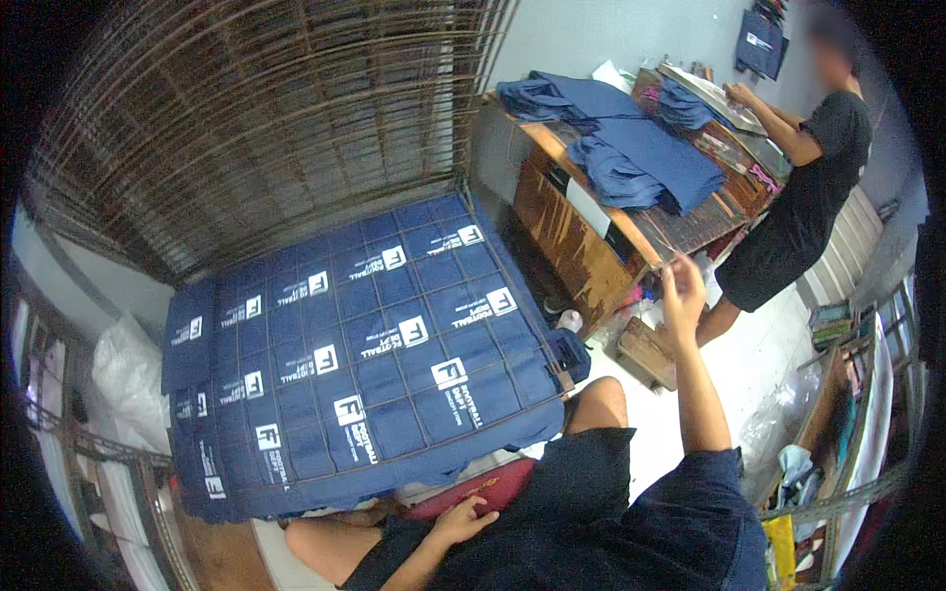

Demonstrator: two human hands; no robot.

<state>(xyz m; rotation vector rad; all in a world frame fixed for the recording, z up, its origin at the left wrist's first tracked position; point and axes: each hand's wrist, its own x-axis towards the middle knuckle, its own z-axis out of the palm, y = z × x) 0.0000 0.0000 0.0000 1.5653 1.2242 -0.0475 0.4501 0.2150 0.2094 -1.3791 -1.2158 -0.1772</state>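
Note:
My right hand [683, 295] is raised beside the near corner of a worn wooden table [631, 236]. Its fingers are bent together in a pinch, and whatever is between them is too small to make out. My left hand [461, 522] rests at my lap against a maroon cushion-like thing [478, 490], fingers loosely apart with nothing seen in them. In front of me, flat navy fabric pieces [394, 295] with white prints lie in rows on a wire-grid rack frame [448, 399].
Many raised rack frames [266, 128] lean up behind the fabric. Navy fabric piles [641, 148] cover the table, where another person [818, 197] stands working at a board. A small wooden stool [645, 353] is on the floor. Shelving [828, 463] stands at right, a plastic bag [128, 384] at left.

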